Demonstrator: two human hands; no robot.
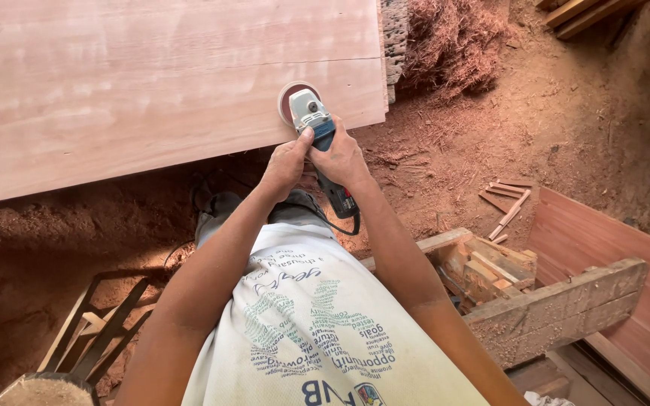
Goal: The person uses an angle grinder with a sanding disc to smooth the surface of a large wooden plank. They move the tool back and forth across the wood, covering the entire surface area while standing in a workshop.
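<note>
At the near edge of the wooden board (pixel 152 90), the sander (pixel 311 120) points straight ahead, gripped by both hands: left hand (pixel 286 162) beside right hand (pixel 342 159), equally near.

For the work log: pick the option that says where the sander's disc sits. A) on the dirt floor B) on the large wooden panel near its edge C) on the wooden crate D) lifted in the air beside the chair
B: the sander, gripped by the left hand and right hand, has its disc on the wooden panel near its front edge.
</note>
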